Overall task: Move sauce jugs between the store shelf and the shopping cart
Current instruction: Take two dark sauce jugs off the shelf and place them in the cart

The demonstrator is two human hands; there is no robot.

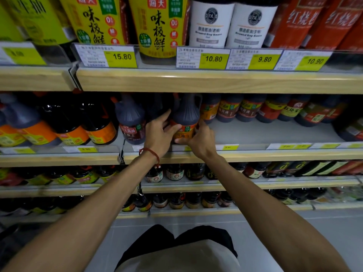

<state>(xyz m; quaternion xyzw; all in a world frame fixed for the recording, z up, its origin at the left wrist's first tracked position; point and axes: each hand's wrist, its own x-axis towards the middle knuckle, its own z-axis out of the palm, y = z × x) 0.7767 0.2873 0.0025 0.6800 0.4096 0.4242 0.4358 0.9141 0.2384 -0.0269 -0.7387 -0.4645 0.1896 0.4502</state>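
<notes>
Reaching over the shelf (pixel 265 132) edge, both hands clasp one dark jug (pixel 186 112) with an orange label. The left hand (pixel 158 134) curls round its left side, the right hand (pixel 200 140) round its right. The jug stands upright near the front, just beside a red-labelled jug (pixel 130 122) on its left. A red cord (pixel 151 152) circles the left wrist.

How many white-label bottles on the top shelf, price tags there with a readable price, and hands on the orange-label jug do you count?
White-label bottles: 2
Readable price tags: 4
Hands gripping the orange-label jug: 2, left hand and right hand
Total: 8
</notes>
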